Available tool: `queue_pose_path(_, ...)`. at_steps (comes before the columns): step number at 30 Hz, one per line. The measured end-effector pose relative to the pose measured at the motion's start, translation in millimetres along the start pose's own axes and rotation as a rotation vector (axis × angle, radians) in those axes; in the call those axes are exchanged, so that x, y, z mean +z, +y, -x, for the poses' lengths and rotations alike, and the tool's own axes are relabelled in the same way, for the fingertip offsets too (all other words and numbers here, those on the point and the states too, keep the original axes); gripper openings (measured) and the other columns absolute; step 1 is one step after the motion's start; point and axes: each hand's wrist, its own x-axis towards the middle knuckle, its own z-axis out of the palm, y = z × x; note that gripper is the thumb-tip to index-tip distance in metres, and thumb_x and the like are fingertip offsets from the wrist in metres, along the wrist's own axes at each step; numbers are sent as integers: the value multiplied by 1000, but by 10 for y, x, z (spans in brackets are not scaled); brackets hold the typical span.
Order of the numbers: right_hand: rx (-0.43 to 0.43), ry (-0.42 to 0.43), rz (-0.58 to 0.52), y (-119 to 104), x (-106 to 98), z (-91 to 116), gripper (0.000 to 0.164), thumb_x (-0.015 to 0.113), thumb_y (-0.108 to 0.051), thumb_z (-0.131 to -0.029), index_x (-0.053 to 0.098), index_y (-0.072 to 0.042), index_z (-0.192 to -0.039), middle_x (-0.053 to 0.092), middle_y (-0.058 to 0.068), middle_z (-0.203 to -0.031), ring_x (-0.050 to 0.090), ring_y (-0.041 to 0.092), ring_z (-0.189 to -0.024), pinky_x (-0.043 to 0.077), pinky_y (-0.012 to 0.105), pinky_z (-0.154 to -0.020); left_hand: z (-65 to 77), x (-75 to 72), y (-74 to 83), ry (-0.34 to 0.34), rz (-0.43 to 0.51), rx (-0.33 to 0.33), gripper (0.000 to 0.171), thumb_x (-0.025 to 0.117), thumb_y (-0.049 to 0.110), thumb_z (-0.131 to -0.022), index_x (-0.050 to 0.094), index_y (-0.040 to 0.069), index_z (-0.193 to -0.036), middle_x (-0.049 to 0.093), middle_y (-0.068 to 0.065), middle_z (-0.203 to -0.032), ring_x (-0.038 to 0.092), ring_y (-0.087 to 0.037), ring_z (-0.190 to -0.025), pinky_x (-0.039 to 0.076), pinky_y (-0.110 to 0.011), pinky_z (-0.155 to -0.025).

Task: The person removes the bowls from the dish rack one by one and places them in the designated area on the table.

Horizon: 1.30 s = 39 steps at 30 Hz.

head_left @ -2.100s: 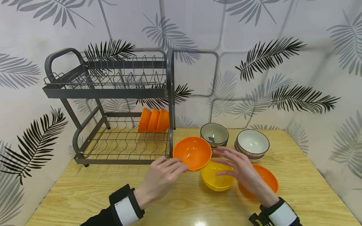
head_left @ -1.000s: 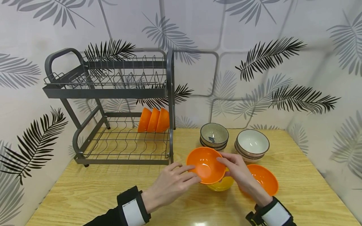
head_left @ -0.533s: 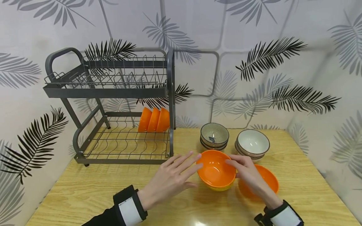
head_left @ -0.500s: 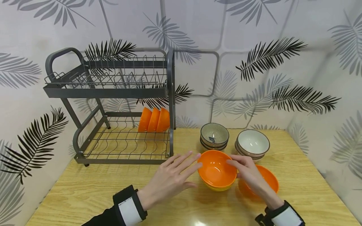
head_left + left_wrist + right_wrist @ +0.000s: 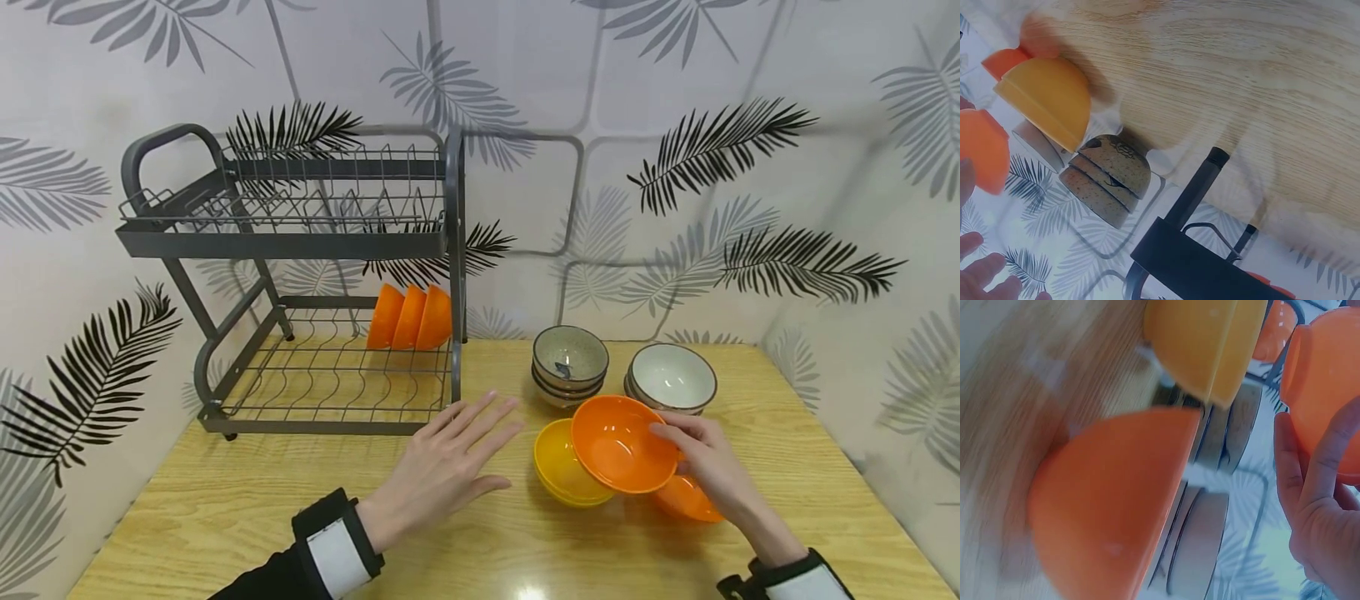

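Observation:
An orange bowl is tilted in the air, its right rim pinched by my right hand. In the head view it overlaps the yellow bowls and part of a second orange bowl on the table. The right wrist view shows the fingers against the outside of the held bowl. My left hand hovers left of the yellow bowls with its fingers spread and holds nothing.
A dark two-tier dish rack stands at the left, with three orange bowls on edge in its lower tier. Speckled grey bowls and white bowls are stacked at the back of the wooden table.
The orange bowl passes from my left hand to my right hand, then moves right, off the yellow bowls. My left hand has let go and drawn slightly left.

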Motion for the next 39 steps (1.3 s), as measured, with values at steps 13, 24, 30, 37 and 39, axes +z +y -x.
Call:
queue_pose_path(13, 86, 97, 169, 145, -394, 140, 54, 50, -22, -106, 41, 14, -146, 67, -6, -120, 65, -6, -92, 61, 26, -76, 29, -18, -43, -23, -21, -21, 70, 71, 53, -88, 52, 20, -146, 46, -4, -158, 45, -25, -146, 46, -44, -114)
queue_pose_path(24, 0, 171, 390, 251, -544, 235, 45, 48, -11, -106, 45, 18, -140, 58, 39, -130, 62, -11, -84, 60, 22, -68, 58, -3, -84, -42, -10, -32, 70, 69, 51, -90, 49, 18, -149, 44, -6, -159, 42, -25, -148, 44, -45, -116)
queue_pose_path(30, -52, 248, 527, 327, -576, 258, 38, 52, -6, -103, 54, 18, -132, 63, 39, -121, 54, -15, -78, 57, 21, -60, 63, -1, -85, -45, -10, -35, 70, 69, 51, -91, 49, 18, -149, 45, -6, -159, 43, -25, -148, 44, -44, -116)
queue_pose_path(37, -114, 318, 630, 460, -596, 250, 31, 58, -1, -97, 63, 14, -124, 65, 38, -114, 49, -18, -73, 55, 22, -53, 71, 6, -83, -59, 2, -43, 70, 69, 51, -91, 49, 18, -149, 43, -6, -160, 41, -26, -149, 43, -45, -116)
queue_pose_path(39, -120, 332, 658, 499, -603, 242, 30, 59, -1, -97, 64, 13, -122, 66, 35, -109, 48, -17, -73, 53, 22, -53, 75, 7, -82, -64, 3, -45, 70, 68, 51, -92, 48, 18, -150, 43, -6, -160, 41, -26, -149, 43, -45, -116)
